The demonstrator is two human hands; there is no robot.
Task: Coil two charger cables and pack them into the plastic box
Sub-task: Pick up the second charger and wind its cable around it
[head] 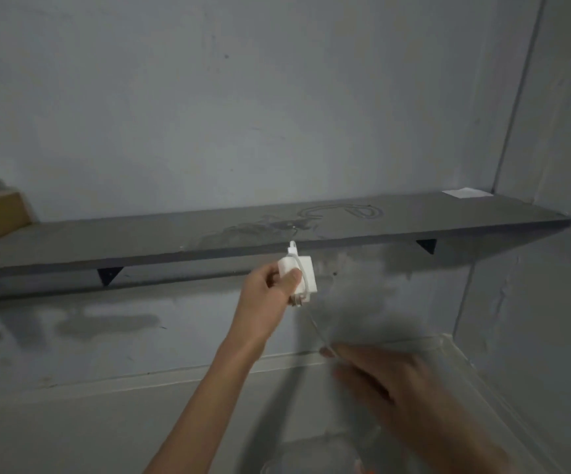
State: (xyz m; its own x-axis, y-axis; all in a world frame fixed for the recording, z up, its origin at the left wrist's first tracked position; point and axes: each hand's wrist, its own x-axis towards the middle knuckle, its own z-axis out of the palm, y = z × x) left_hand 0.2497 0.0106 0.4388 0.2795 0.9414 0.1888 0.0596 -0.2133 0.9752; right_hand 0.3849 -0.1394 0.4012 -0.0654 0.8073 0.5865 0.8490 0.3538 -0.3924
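- Right now the left hand (270, 285) is closed around a white charger block (298, 276), holding it up just below the front edge of the grey shelf (140, 239).
- A thin white cable (313, 323) loops over the block and runs down to the right hand (383, 381).
- The right hand is blurry. Its fingertips look pinched on the cable, but I cannot tell for sure.
- A second cable (342, 213) lies loose on top of the shelf, near the middle. It is not coiled yet.
- The clear plastic box (462, 364) sits low on the right, behind the right hand. I cannot tell what is inside it.
- To do this step well, I think the left hand should keep the block steady while the right hand brings the cable around in even loops.
- The loops should be snug, not pulled hard, so the cable does not bend sharply where it meets the block.
- The end should be tucked in so the coil does not spring open.
- No words or brand names can be read on the block, the box or the white paper (465, 193) at the far end of the shelf.
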